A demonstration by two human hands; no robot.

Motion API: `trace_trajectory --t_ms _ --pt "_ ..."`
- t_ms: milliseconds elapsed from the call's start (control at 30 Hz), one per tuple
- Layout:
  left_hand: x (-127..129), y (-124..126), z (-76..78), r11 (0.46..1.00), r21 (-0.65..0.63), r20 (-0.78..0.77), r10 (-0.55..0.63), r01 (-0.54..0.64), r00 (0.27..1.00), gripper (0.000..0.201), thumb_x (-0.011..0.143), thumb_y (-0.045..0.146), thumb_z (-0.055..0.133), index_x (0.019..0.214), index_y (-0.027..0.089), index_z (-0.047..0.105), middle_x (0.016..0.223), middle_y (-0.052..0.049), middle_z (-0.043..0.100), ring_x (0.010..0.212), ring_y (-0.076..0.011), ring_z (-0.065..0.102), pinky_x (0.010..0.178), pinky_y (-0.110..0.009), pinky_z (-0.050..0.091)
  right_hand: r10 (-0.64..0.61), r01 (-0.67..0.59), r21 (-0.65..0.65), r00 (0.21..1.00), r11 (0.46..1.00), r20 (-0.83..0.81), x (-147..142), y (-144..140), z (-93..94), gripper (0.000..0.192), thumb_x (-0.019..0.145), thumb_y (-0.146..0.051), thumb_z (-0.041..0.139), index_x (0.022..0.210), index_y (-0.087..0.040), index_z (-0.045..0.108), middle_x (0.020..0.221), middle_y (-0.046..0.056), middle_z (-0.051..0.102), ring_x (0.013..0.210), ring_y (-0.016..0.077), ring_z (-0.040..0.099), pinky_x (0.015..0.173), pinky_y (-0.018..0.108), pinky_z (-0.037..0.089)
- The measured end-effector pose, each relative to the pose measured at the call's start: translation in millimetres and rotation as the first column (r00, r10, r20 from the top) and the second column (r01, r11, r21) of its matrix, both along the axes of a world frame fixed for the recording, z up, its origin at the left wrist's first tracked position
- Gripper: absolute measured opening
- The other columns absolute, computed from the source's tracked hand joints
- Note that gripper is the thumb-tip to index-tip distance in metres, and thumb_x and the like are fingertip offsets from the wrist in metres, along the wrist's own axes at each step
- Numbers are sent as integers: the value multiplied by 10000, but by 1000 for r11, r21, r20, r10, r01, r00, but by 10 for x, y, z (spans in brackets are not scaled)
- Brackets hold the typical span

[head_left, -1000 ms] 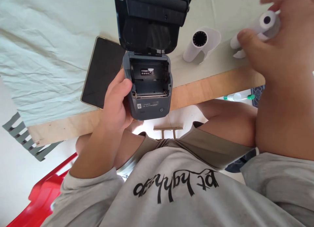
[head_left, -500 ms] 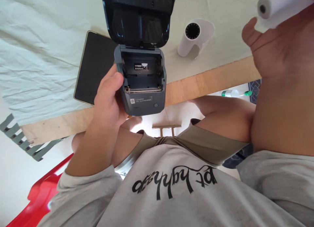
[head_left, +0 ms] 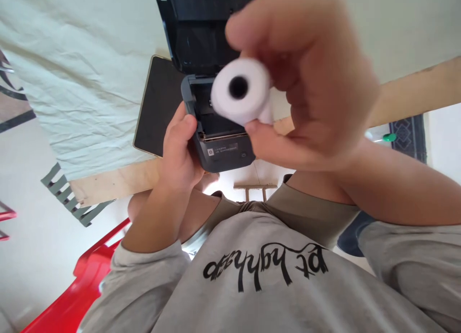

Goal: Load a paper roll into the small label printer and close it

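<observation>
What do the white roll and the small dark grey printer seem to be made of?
The white cylindrical roll in the right hand looks like matte wound paper, probably thermal, around a dark hollow core. The small dark grey printer, held by the left hand, looks like moulded matte plastic; its open lid looks glossier inside.

Bright, even daylight, soft shadows. Right hand and paper roll close to lens, blurred. Wide-angle stretch at edges. White floor slightly overexposed.
</observation>
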State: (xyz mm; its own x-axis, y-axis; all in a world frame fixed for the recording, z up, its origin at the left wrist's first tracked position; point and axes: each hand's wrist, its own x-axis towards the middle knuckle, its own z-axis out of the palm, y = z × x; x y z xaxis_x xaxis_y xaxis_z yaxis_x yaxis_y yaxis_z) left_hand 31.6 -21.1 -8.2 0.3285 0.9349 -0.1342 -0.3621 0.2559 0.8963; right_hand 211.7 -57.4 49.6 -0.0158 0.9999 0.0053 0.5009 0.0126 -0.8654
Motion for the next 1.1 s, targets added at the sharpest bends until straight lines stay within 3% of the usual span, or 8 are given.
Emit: trace_trajectory --t_ms 100,233,400,500,600,667,867,1100 --pt "-9 1 -21 1000 2 -11 -13 13 1000 245 872 415 592 986 233 711 871 -30 731 1101 -234 647 939 -322 497 30 -133 280 938 951 345 -108 69 -72 574 805 -182 423 1319 -361 606 1137 -52 671 1049 140 635 931 292 520" --pt "-14 -6 -40 999 -33 -12 -28 27 1000 266 853 486 598 955 262 696 895 -29 695 1030 -246 655 810 -334 520 -87 -158 338 790 928 606 -199 118 -127 613 836 -152 325 1358 -345 582 1024 -44 712 904 145 654 830 312 486" --pt "-9 -20 -9 999 -11 -66 -49 48 997 326 842 520 608 963 227 684 852 -34 670 897 -223 656 703 -314 512 -58 -203 335 776 920 628 -160 127 -224 482 806 -168 430 1236 -288 610 1022 -23 710 910 171 646 817 338 450" --pt "-8 -24 16 999 -7 -107 -41 40 993 326 843 521 606 984 234 669 896 -35 665 994 -240 666 803 -327 525 -25 -238 362 806 901 592 -125 135 -302 309 840 -146 420 1049 -255 620 1071 -29 716 953 157 663 830 343 453" --pt "-8 -21 23 1000 -4 -137 -28 28 990 328 844 536 607 971 240 666 923 -35 668 1060 -247 666 892 -342 519 -56 -239 487 855 840 516 -98 146 -367 223 930 -206 398 875 -226 613 1108 -37 707 1002 158 660 820 350 461" --pt "-9 -16 16 999 -2 -130 -32 32 991 324 855 534 591 967 241 675 921 -30 675 1042 -241 670 895 -348 523 -74 -227 535 873 813 482 -73 147 -388 238 951 -245 410 856 -224 627 1087 -17 692 1007 168 631 836 353 471" --pt "-3 -12 -12 997 -12 -63 -71 71 995 329 828 513 624 1025 253 669 968 -37 679 1037 -237 666 864 -338 536 -129 -206 536 844 819 521 -57 56 -369 193 927 -275 456 861 -244 635 975 2 678 902 165 576 797 354 451" --pt "-27 12 -61 990 93 -16 -104 105 994 557 743 457 769 1246 322 573 1229 -28 651 1226 -260 591 1075 -396 480 -111 -247 615 868 749 484 -179 -131 -366 128 889 -228 515 767 -211 550 926 -36 698 896 153 599 752 347 401"
